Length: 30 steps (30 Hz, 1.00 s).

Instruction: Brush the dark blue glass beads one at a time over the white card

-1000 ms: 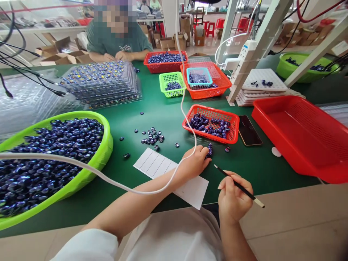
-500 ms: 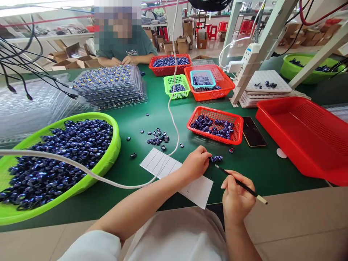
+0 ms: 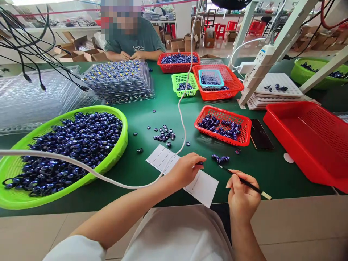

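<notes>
My left hand (image 3: 186,169) is over the white lined paper strip (image 3: 202,192), its thumb and fingertips closed on a small dark blue shiny piece (image 3: 200,163), mostly hidden. A thin black brush (image 3: 248,185) with a pale end is gripped in my right hand (image 3: 243,197), its tip pointing left. Just beyond that tip, on the green table (image 3: 152,181), lies a short curved row of striped dark blue pieces (image 3: 220,158), apart from both hands. Several loose dark blue pieces (image 3: 164,136) are scattered past the paper.
A green basket (image 3: 123,136) heaped with dark blue pieces stands left. Ahead sits a small red basket (image 3: 223,139) of striped rows, beside a phone (image 3: 261,135). A white cable (image 3: 185,123) crosses the table. At right is a large red tray (image 3: 304,145). A person (image 3: 144,40) sits opposite.
My left hand has drawn back leftward from the striped row, which now lies free, with a small dark piece in the fingertips. My right hand keeps its brush. The whole view has shifted slightly.
</notes>
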### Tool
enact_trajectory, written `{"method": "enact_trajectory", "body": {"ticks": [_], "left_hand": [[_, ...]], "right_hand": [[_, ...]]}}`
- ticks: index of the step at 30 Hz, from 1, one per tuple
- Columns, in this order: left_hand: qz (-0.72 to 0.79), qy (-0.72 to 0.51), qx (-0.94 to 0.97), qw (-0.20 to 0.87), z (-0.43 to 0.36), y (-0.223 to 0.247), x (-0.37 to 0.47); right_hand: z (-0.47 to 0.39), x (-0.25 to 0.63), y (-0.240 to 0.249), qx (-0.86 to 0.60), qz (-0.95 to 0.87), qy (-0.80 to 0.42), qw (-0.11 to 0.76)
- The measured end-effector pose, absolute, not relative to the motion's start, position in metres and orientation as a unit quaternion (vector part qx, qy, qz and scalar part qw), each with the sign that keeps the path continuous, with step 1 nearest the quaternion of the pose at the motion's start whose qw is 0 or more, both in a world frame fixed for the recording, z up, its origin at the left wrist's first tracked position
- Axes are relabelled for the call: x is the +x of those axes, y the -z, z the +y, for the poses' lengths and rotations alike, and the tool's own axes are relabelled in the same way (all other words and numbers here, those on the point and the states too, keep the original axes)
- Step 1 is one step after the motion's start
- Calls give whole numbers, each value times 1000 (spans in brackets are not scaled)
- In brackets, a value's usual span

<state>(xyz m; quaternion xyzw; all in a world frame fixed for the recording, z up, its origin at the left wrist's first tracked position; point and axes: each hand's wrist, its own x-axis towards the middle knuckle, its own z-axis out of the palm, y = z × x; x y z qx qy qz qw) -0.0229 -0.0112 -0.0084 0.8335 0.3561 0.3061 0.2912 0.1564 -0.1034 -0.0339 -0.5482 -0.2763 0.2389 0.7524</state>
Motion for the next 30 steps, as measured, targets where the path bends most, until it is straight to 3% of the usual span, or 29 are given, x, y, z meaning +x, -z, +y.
{"method": "enact_trajectory", "body": {"ticks": [3,7,10,30], "left_hand": [[345,-291,849,274,-23,5,-48],[298,-226,897,236,-32,8,-59],[279,-188,921,196,-34,16,-58],[287,-149,931,169,-37,22,-57]], "right_hand": [[-104,162,34,-569,-319,-298,697],[-97,163,25,-624,-409,-397,535],[-91,159,20,-642,-428,-421,476],[-80,162,18,-660,-434,-413,454]]}}
